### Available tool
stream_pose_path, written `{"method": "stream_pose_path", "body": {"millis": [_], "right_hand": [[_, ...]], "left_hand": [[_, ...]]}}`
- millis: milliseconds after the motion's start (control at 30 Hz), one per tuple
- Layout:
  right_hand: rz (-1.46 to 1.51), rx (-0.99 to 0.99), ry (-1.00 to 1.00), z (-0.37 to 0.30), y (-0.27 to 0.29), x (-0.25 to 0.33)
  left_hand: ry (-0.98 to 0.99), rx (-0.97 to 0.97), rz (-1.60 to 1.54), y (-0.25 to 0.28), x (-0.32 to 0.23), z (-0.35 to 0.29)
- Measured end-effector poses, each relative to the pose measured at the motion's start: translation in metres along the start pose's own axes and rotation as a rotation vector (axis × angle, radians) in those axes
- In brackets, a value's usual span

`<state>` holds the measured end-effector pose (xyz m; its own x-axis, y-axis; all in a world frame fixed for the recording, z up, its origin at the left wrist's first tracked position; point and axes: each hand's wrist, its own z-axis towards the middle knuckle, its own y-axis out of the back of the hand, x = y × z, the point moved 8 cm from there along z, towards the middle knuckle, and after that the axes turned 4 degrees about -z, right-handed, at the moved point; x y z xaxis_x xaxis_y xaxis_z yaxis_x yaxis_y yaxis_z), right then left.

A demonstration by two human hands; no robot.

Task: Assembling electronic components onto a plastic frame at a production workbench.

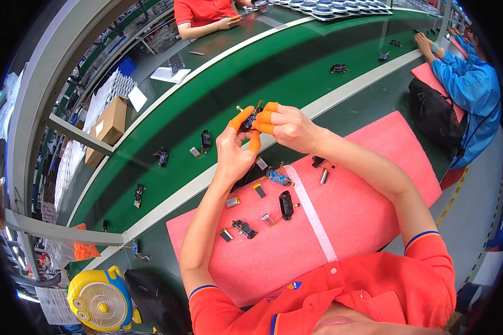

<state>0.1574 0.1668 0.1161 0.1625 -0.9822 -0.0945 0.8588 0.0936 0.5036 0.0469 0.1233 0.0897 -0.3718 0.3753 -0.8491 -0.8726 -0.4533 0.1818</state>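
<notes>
We see the small circuit piece (251, 119) held up between both hands, against the green belt (296, 72) and beyond the pink mat (279, 257). The left hand (235, 155) pinches it between orange-covered thumb and finger; the right hand (296, 131) has its covered fingertips bunched at the piece's right side, though we cannot tell whether they pinch. We judge it light and stiff, with thin, fragile wires (260, 104), so we would grip its firm edges and spare the leads. The fingers cover much of it, and its finer parts are too small to make out.
</notes>
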Motion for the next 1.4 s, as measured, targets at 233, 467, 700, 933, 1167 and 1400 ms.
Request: {"method": "stream_pose_path", "body": {"millis": [233, 467, 700, 933, 1167, 1400], "right_hand": [[0.116, -0.032, -0.294, 0.012, -0.001, -0.011], [0.296, 0.068, -0.485, -0.005, -0.022, -0.018], [0.108, -0.033, -0.302, -0.009, -0.020, 0.001], [0.493, -0.027, -0.617, -0.008, -0.016, -0.032], [0.660, 0.055, -0.887, -0.024, -0.044, -0.060], [0.045, 0.035, -0.783, -0.038, -0.027, -0.092]], "left_hand": [[0.158, -0.059, -0.135, 0.005, 0.010, 0.002], [0.036, -0.064, -0.054, 0.011, 0.003, 0.000], [0.122, -0.063, 0.052, 0.007, -0.002, -0.004], [0.117, 0.086, -0.352, 0.010, -0.020, 0.006], [0.030, 0.135, 0.485, 0.014, 0.003, 0.002], [-0.163, -0.164, 1.221, 0.084, 0.071, 0.006]]}}
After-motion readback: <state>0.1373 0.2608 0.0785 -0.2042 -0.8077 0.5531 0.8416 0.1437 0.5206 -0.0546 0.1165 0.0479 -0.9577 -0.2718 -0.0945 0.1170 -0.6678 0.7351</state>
